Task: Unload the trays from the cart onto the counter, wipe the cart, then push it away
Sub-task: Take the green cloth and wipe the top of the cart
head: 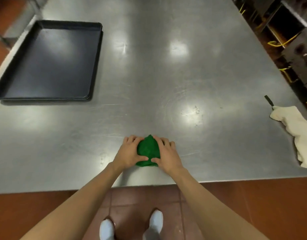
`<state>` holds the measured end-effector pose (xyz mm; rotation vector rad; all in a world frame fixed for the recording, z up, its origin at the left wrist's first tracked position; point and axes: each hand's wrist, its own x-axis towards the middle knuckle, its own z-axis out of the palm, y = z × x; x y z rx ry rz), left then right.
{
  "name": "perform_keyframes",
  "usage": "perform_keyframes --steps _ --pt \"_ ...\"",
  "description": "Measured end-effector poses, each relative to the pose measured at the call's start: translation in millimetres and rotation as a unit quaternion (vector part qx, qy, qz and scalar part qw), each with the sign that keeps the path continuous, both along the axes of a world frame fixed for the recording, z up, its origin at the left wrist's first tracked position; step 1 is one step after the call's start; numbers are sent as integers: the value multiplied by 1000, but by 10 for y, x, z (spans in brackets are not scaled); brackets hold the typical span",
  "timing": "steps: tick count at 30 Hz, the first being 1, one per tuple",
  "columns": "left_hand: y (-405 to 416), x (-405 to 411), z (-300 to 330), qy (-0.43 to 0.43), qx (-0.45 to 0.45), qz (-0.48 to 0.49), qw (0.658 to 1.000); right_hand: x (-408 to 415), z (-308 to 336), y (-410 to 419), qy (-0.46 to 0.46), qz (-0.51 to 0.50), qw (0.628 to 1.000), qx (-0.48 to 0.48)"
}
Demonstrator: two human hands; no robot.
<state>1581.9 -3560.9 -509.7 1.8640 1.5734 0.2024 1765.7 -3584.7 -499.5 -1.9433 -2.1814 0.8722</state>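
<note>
While the wide brushed stainless-steel counter [149, 75] fills most of the view, a stack of dark rectangular metal baking trays [50, 61] lies flat at its far-left corner. A crumpled cream cloth [294, 134] lies at the counter's right edge, with a small black handle [269, 100] touching the cloth's far end. Near the counter's front edge, a bunched green cloth [148, 150] sits cupped between both hands: the left hand [130, 153] and right hand [166, 155] each grip it with curled fingers, thumbs nearly meeting.
</note>
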Motion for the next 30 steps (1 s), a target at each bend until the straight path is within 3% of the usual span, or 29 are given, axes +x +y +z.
perform_keyframes --steps 7,13,17,20,25,30 --pt "-67 13 141 16 -38 71 997 -79 95 -102 89 -82 991 -51" --pt "-146 -657 743 -112 -10 207 972 -702 697 119 176 -73 981 -37" --pt "-227 -1420 1374 -274 14 326 905 -1505 1314 354 258 -59 964 -22" --pt "-371 -2132 1870 -339 64 362 866 -2243 1755 396 322 -25 946 -27" --pt "-856 -3384 2526 -360 142 393 834 -3527 2351 251 384 65 920 -34" --pt "-1413 -4625 2797 -338 180 431 817 -4815 2638 -21 398 147 904 -44"
